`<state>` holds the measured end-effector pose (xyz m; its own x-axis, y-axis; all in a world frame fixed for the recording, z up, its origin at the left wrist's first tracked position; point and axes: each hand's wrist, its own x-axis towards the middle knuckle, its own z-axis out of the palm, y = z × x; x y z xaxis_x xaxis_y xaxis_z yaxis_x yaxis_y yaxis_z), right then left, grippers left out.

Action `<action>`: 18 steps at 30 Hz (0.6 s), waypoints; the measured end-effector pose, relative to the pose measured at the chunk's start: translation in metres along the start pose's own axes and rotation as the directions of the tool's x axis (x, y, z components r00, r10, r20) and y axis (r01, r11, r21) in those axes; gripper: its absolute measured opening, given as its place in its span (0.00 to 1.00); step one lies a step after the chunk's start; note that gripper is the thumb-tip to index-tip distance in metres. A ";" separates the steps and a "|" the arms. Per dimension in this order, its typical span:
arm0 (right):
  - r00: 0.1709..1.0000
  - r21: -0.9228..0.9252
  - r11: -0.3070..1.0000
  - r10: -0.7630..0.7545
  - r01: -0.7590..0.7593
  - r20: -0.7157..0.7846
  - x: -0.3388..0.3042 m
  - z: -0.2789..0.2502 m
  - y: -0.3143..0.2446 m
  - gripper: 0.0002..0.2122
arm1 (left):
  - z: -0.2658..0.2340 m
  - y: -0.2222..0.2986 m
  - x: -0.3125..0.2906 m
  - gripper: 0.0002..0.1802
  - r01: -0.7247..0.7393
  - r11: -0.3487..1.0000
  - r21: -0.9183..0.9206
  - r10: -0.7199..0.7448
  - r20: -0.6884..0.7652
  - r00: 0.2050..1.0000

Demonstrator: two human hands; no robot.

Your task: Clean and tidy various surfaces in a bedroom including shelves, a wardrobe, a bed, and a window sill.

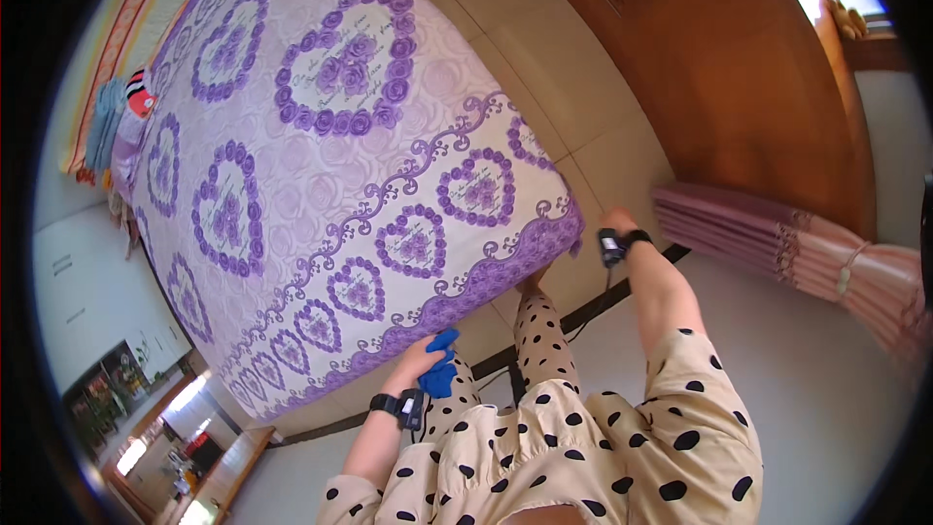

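Observation:
My left hand [420, 360] is closed around a crumpled blue cloth [442, 367], just off the near edge of the bed. Between that hand and my trouser leg the cloth bunches and hangs a little. On my right, the right hand [615, 220] reaches forward past the bed's corner, apart from the pink curtain beyond it; its fingers are hardly visible. The bed cover [321, 175] is white and lilac, printed with purple rose hearts and a ruffled purple border. Each wrist wears a black strap with a small device.
A pink curtain [777, 233], gathered with a tie, hangs at the right by a brown wooden panel [719, 68]. Folded clothes [105, 124] lie at the bed's far left. White cabinets [87, 282] and a wooden dressing table [233, 476] stand left. Tiled floor [603, 165] runs alongside the bed.

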<state>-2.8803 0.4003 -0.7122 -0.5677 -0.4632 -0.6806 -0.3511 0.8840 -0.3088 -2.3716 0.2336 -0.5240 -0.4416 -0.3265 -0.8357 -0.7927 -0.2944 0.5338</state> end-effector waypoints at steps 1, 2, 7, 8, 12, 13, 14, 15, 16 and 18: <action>0.986 0.014 0.991 -0.131 0.134 -0.107 -0.002 -0.007 0.036 0.18 | 0.015 0.013 0.001 0.18 -0.003 1.000 -0.021 0.002 -0.018 1.000; 0.903 -0.053 0.985 -0.172 0.165 -0.393 -0.017 -0.067 0.182 0.18 | 0.058 0.063 0.042 0.18 -0.206 0.975 0.083 0.187 0.196 0.963; 0.948 0.557 0.792 -0.082 0.249 -0.307 -0.096 -0.022 0.042 0.14 | 0.055 0.105 0.001 0.23 -0.300 0.920 0.252 0.308 0.007 0.951; 0.966 0.650 0.720 -0.119 0.243 -0.228 -0.118 -0.014 0.033 0.15 | 0.053 0.121 -0.005 0.25 -0.283 0.932 0.228 0.291 -0.003 0.957; 0.961 0.410 0.886 -0.268 0.216 0.072 -0.184 0.002 0.019 0.16 | 0.047 0.125 0.008 0.31 -0.244 0.967 0.071 0.251 -0.119 0.961; 0.946 0.332 0.906 -0.310 0.263 0.097 -0.196 -0.001 0.010 0.15 | 0.041 0.132 0.003 0.33 -0.298 0.952 -0.069 0.289 -0.117 0.950; 0.934 0.287 0.900 -0.355 0.328 0.047 -0.206 0.003 0.014 0.14 | 0.035 0.137 -0.002 0.33 -0.316 0.945 -0.084 0.304 -0.132 0.943; 0.959 0.342 0.915 -0.263 0.212 0.108 -0.222 -0.007 -0.001 0.14 | 0.029 0.134 -0.011 0.33 -0.290 0.956 -0.048 0.280 -0.154 0.948; 0.952 0.288 0.914 -0.305 0.285 0.026 -0.216 -0.011 0.013 0.13 | 0.028 0.139 -0.014 0.33 -0.274 0.962 -0.008 0.270 -0.154 0.950; 0.939 0.299 0.893 -0.342 0.335 -0.030 -0.213 -0.033 0.018 0.12 | 0.019 0.111 -0.010 0.26 -0.258 0.965 0.054 0.263 -0.240 0.935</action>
<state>-2.7900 0.5123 -0.5514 -0.4353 -0.7394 -0.5135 -0.2812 0.6536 -0.7027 -2.4629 0.2213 -0.4584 -0.5205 -0.5978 -0.6097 -0.6736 -0.1513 0.7234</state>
